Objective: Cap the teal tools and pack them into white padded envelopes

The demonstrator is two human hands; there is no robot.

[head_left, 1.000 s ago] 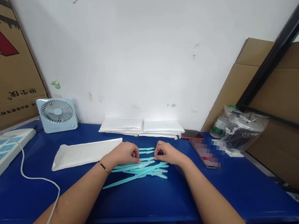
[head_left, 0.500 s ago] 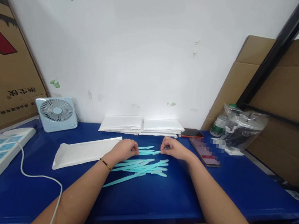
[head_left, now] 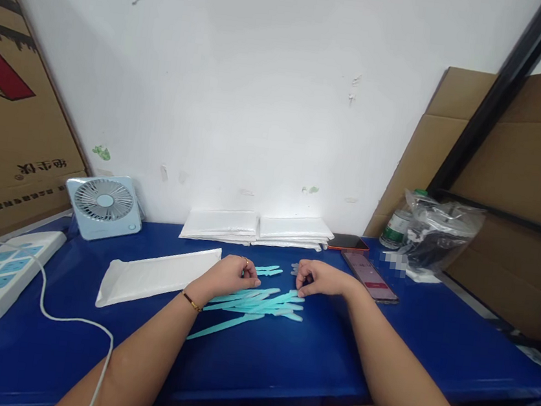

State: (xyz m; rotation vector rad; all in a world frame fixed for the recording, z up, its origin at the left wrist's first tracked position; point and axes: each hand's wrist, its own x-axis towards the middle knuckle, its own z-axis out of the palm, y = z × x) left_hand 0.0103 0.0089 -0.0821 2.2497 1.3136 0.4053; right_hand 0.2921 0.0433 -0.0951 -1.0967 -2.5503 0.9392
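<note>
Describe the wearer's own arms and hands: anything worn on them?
Left hand: ungloved, thin gold-coloured ring, narrow dark bracelet with gold-coloured parts at the wrist. Right hand: ungloved, no jewellery visible. Left forearm and right forearm: no sleeves in view.

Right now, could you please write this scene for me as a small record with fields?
Surface: blue tabletop
Sticks: turquoise sticks in a loose, crossing pile, with a few more behind it
Left hand: left hand curled over the left side of the sticks; grip unclear
Right hand: right hand curled at the pile's right end; grip unclear
Left of hands: white packet, lying flat
Back: two stacks of white packets by the wall
Far left: blue fan
</note>
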